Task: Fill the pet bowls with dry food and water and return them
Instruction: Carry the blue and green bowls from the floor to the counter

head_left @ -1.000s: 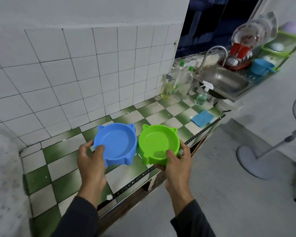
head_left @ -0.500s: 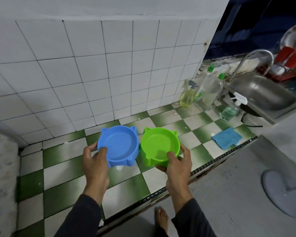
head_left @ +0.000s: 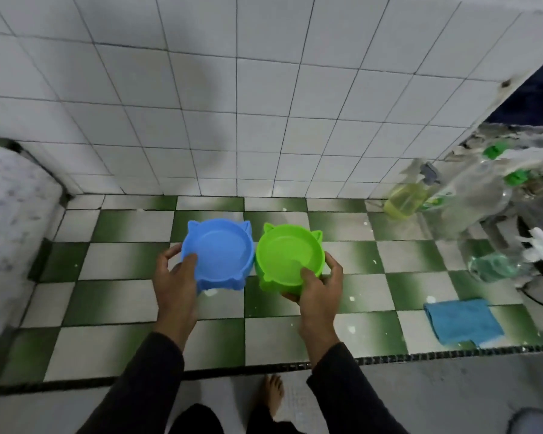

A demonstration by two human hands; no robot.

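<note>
Two cat-eared pet bowls sit side by side just above the green-and-white checkered counter (head_left: pixel 116 336). My left hand (head_left: pixel 174 283) grips the near rim of the blue bowl (head_left: pixel 218 252), thumb inside. The green bowl (head_left: pixel 287 256) is held the same way by my right hand (head_left: pixel 318 291), thumb over its rim. Both bowls look empty. Whether they touch the counter is not clear.
A folded blue cloth (head_left: pixel 464 319) lies near the counter's front edge at the right. A yellow spray bottle (head_left: pixel 409 197), clear bottles (head_left: pixel 470 202) with green caps and a teal spray bottle (head_left: pixel 499 266) crowd the right. A white tiled wall backs the counter. My bare foot (head_left: pixel 273 396) stands below.
The view has swung left and down to face the counter squarely, and the sink has left the frame. Both hands have kept hold of the bowls and brought them lower over the counter.
</note>
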